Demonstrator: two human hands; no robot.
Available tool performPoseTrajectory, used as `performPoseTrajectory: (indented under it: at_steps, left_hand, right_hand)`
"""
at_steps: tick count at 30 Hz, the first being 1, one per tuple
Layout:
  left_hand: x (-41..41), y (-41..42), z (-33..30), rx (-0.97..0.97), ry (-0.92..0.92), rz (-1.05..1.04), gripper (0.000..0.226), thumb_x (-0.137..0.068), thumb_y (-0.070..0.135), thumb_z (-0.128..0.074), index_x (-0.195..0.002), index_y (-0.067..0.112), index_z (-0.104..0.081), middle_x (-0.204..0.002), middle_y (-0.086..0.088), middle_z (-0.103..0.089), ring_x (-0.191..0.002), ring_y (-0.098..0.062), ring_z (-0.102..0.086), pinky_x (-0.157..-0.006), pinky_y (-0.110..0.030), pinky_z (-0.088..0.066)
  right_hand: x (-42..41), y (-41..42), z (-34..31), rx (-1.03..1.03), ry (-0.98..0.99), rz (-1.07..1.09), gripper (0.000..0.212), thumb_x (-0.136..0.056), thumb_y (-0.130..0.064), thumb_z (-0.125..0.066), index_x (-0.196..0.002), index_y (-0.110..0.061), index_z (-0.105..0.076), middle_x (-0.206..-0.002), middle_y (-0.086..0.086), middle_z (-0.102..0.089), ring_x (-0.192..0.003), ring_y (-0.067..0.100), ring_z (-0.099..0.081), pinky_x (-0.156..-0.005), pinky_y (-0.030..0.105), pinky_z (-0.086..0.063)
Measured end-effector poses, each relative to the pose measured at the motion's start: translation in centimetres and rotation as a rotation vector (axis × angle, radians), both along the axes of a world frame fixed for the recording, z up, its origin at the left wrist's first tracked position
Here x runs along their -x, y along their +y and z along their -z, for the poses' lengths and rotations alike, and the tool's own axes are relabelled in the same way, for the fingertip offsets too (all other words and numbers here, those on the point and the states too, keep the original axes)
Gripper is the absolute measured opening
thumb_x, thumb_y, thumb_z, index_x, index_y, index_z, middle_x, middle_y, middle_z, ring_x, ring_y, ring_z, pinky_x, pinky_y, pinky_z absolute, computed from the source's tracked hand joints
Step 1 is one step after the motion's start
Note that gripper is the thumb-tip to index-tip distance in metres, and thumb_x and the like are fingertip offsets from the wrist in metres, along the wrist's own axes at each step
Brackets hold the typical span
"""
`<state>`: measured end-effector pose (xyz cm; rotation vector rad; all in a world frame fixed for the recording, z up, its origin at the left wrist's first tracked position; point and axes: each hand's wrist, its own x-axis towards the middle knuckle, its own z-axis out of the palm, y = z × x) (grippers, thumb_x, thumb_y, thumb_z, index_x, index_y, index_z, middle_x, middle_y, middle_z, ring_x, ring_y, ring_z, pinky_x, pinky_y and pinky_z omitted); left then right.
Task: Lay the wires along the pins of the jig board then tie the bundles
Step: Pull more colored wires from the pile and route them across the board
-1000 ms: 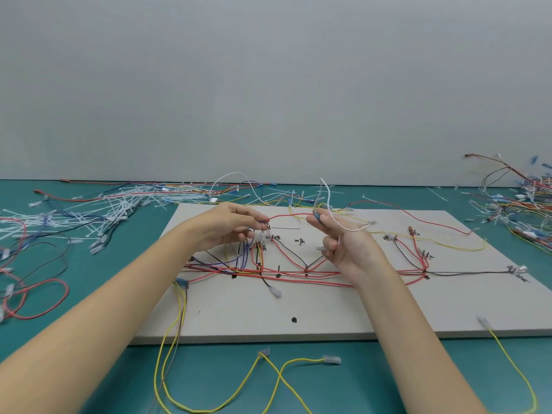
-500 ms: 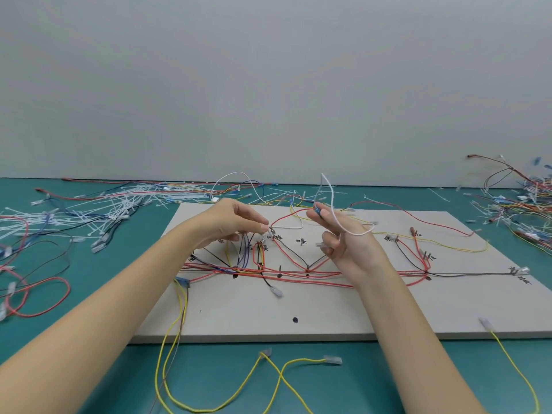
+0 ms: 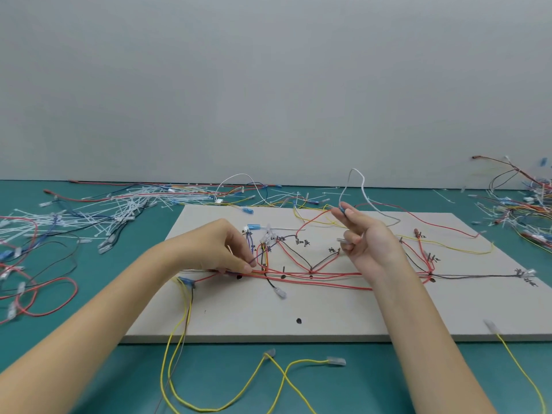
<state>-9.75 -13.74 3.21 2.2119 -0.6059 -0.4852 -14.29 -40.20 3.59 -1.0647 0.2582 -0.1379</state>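
A beige jig board (image 3: pixel 343 312) lies on the teal table, with red, black and yellow wires laid along its dark pins (image 3: pixel 283 269). A red wire bundle (image 3: pixel 322 276) runs left to right across the board's middle. My left hand (image 3: pixel 221 249) is low over the left part of the bundle, its fingertips pinching wires near a pin. My right hand (image 3: pixel 364 240) is raised above the board's centre and holds a white wire (image 3: pixel 363 186) by its blue end between the fingertips; the wire loops up above the hand.
A heap of white cable ties (image 3: pixel 98 210) and loose wires lies at the back left. Another tangle of wires (image 3: pixel 525 210) sits at the right edge. Yellow wires (image 3: pixel 286 377) with clear terminals trail over the table in front of the board. A red loop (image 3: pixel 44 297) lies far left.
My left hand has dropped from the upper connectors down to the red bundle on the board. My right hand has lifted the white wire higher.
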Motion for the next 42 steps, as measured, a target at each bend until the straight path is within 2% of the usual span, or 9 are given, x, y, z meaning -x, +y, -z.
performPoseTrajectory:
  at_steps: [4,9,13,19,24,29,33,38,42]
  left_hand:
    - [-0.1,-0.4,0.8,0.003,-0.118,-0.049,0.026,-0.074,0.012,-0.083,-0.064,0.036,-0.077,-0.075,0.002,-0.074,-0.058,-0.003,-0.060,-0.057,-0.015,-0.046]
    - [-0.3,-0.3,1.0,0.030,-0.067,-0.074,0.015,-0.071,0.018,-0.085,-0.067,0.031,-0.079,-0.076,0.002,-0.076,-0.068,-0.010,-0.065,-0.074,-0.029,-0.052]
    - [-0.3,-0.1,1.4,0.081,-0.046,-0.115,0.005,-0.071,0.026,-0.085,-0.074,0.025,-0.080,-0.071,-0.003,-0.074,-0.059,-0.008,-0.057,-0.057,-0.018,-0.044]
    - [-1.0,-0.7,1.6,0.111,-0.107,-0.168,0.008,-0.074,0.018,-0.084,-0.068,0.016,-0.078,-0.061,-0.004,-0.071,-0.050,-0.008,-0.058,-0.051,-0.016,-0.047]
    - [-1.7,-1.2,2.0,0.072,-0.218,-0.175,0.015,-0.078,0.020,-0.081,-0.066,0.023,-0.073,-0.049,0.011,-0.062,-0.041,-0.002,-0.047,-0.047,-0.013,-0.039]
    - [-2.2,-2.1,2.4,0.108,-0.341,-0.242,0.009,-0.077,0.022,-0.081,-0.070,0.025,-0.076,-0.057,0.022,-0.063,-0.048,0.002,-0.049,-0.047,-0.009,-0.036]
    - [-2.6,-2.5,2.4,0.134,-0.395,-0.239,0.007,-0.074,0.021,-0.083,-0.073,0.022,-0.077,-0.067,0.013,-0.066,-0.053,0.005,-0.051,-0.051,-0.010,-0.039]
    - [-3.3,-2.4,2.4,0.170,-0.288,-0.262,0.008,-0.072,0.020,-0.085,-0.076,0.022,-0.078,-0.070,0.009,-0.071,-0.058,0.008,-0.055,-0.053,-0.008,-0.041]
    - [-3.6,-3.0,2.3,0.183,-0.226,-0.279,0.013,-0.075,0.011,-0.081,-0.074,0.024,-0.078,-0.074,0.008,-0.073,-0.059,0.009,-0.057,-0.053,-0.006,-0.041]
  right_hand:
    - [0.0,-0.3,0.0,0.011,0.019,0.006,0.015,-0.095,-0.013,-0.053,-0.100,-0.018,-0.066,-0.093,-0.001,-0.073,-0.036,0.003,-0.031,-0.041,0.014,-0.030]
    - [0.1,-0.3,0.0,0.009,0.025,0.003,0.015,-0.095,-0.013,-0.052,-0.100,-0.018,-0.065,-0.092,-0.002,-0.073,-0.036,0.003,-0.031,-0.042,0.014,-0.029]
    - [0.1,-0.2,0.0,0.012,0.027,0.000,0.015,-0.095,-0.013,-0.052,-0.101,-0.018,-0.065,-0.091,-0.003,-0.074,-0.036,0.003,-0.031,-0.043,0.015,-0.029]
    - [0.2,0.2,0.1,0.035,0.008,-0.023,0.016,-0.095,-0.012,-0.054,-0.103,-0.017,-0.067,-0.088,-0.001,-0.074,-0.037,0.003,-0.030,-0.041,0.014,-0.029]
    - [0.1,0.3,0.1,0.061,0.006,-0.048,0.016,-0.093,-0.014,-0.057,-0.106,-0.015,-0.067,-0.089,-0.001,-0.075,-0.040,0.004,-0.029,-0.046,0.015,-0.028]
    - [0.2,0.8,0.4,0.105,-0.011,-0.084,0.015,-0.093,-0.013,-0.056,-0.100,-0.015,-0.070,-0.092,0.001,-0.074,-0.040,0.003,-0.031,-0.054,0.019,-0.025]
    - [0.2,1.6,0.7,0.174,-0.031,-0.082,0.019,-0.093,-0.013,-0.059,-0.108,-0.011,-0.070,-0.096,0.005,-0.074,-0.040,0.001,-0.039,-0.054,0.019,-0.028]
    - [0.3,1.8,0.7,0.223,-0.058,-0.116,0.017,-0.094,-0.012,-0.057,-0.104,-0.014,-0.071,-0.096,0.002,-0.075,-0.041,0.005,-0.033,-0.049,0.016,-0.033]
    - [0.3,1.8,0.7,0.229,-0.066,-0.136,0.017,-0.094,-0.012,-0.057,-0.100,-0.016,-0.072,-0.094,0.000,-0.076,-0.042,0.005,-0.032,-0.054,0.021,-0.030]
